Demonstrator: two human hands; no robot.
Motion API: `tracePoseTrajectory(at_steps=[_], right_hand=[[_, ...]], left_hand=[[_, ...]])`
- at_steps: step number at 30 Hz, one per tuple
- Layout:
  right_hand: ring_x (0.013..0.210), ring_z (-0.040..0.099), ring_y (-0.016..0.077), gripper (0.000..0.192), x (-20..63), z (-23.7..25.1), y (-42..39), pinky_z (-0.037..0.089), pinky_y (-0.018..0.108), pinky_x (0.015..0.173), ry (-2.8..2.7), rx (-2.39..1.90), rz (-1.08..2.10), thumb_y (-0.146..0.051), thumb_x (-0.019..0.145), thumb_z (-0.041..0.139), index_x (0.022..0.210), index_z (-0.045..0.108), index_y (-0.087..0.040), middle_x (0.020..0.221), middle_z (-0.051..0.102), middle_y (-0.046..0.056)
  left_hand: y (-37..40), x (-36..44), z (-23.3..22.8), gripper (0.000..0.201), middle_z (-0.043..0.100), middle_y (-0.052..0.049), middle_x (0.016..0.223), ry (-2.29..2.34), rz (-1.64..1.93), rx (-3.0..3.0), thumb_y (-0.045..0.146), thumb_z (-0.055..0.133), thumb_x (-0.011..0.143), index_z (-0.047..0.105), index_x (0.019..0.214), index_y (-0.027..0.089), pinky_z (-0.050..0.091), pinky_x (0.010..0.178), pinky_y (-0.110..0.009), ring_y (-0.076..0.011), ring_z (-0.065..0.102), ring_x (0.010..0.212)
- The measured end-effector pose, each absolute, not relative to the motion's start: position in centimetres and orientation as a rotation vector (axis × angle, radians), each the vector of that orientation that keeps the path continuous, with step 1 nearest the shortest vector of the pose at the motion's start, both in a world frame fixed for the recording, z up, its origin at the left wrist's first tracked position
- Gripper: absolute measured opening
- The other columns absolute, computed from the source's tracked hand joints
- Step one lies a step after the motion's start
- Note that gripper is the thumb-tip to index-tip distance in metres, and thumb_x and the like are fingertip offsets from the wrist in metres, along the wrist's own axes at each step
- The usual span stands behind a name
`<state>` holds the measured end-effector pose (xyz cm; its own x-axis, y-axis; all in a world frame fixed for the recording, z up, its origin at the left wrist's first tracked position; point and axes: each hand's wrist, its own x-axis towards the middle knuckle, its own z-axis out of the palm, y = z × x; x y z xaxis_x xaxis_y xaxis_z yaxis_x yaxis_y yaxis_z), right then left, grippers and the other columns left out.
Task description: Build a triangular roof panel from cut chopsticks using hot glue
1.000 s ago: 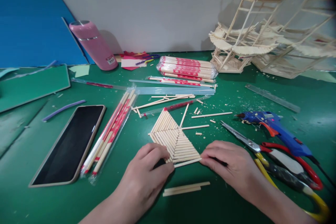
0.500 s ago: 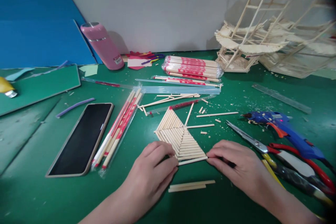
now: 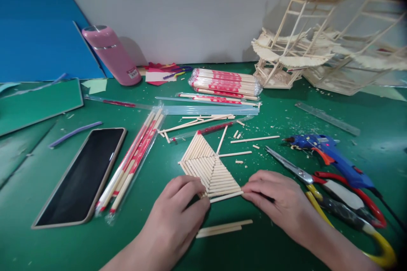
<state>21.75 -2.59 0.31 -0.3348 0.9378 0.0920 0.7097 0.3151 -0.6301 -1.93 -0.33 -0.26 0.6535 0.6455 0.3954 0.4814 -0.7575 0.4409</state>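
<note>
A fan-like panel of wooden sticks [image 3: 212, 167] lies flat on the green table, built from rows of thin sticks that meet along angled seams. Along its near edge runs one more wooden stick [image 3: 226, 197]. My right hand [image 3: 275, 197] pinches the right end of this stick between thumb and fingertips. Curled at the panel's lower left corner, my left hand [image 3: 181, 207] has its fingers closed on the stick's left end; the fingertips are partly hidden. Two loose sticks [image 3: 222, 229] rest on the table between my hands, closer to me.
On the right lie a blue glue gun [image 3: 327, 148], scissors [image 3: 292, 167] and yellow-handled pliers [image 3: 349, 216]. A phone [image 3: 81, 178] and wrapped chopsticks [image 3: 135, 161] are at left. Behind stand a pink bottle [image 3: 112, 55], a chopstick bundle [image 3: 225, 81] and a stick-built tower model [image 3: 295, 42].
The whole view has shifted, so most things appear farther left. My hands keep their places at the two ends of the near stick.
</note>
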Motion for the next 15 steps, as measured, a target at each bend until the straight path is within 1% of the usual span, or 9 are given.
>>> tracePoseTrajectory(at_steps=[5,12,15], right_hand=[[0.07,0.059,0.0127,0.017,21.81,0.35,-2.55,0.045,0.024,0.063,-2.138,-1.463,0.708,-0.026,0.086,0.05,0.082,0.066,-0.022,0.078,0.063,0.002],[0.073,0.059,0.0132,0.014,22.1,0.26,-2.77,0.046,0.025,0.064,-2.103,-1.421,0.708,-0.022,0.085,0.051,0.088,0.065,-0.021,0.081,0.063,0.003],[0.072,0.058,0.013,0.014,22.23,0.41,-2.93,0.046,0.024,0.063,-2.072,-1.433,0.739,-0.019,0.085,0.051,0.086,0.064,-0.02,0.079,0.062,0.003]], left_hand=[[-0.26,-2.0,-0.35,0.02,0.058,-0.006,0.09,0.876,0.793,2.556,0.006,0.045,0.083,0.062,0.088,0.016,0.048,0.078,-0.028,-0.0176,0.051,0.093],[-0.18,-2.0,-0.38,0.02,0.06,-0.006,0.089,0.897,0.802,2.58,0.011,0.044,0.085,0.062,0.088,0.019,0.05,0.076,-0.029,-0.018,0.054,0.091],[-0.11,-2.15,-0.32,0.018,0.06,-0.007,0.091,0.876,0.78,2.577,0.011,0.046,0.085,0.061,0.092,0.018,0.05,0.078,-0.029,-0.0184,0.053,0.094]])
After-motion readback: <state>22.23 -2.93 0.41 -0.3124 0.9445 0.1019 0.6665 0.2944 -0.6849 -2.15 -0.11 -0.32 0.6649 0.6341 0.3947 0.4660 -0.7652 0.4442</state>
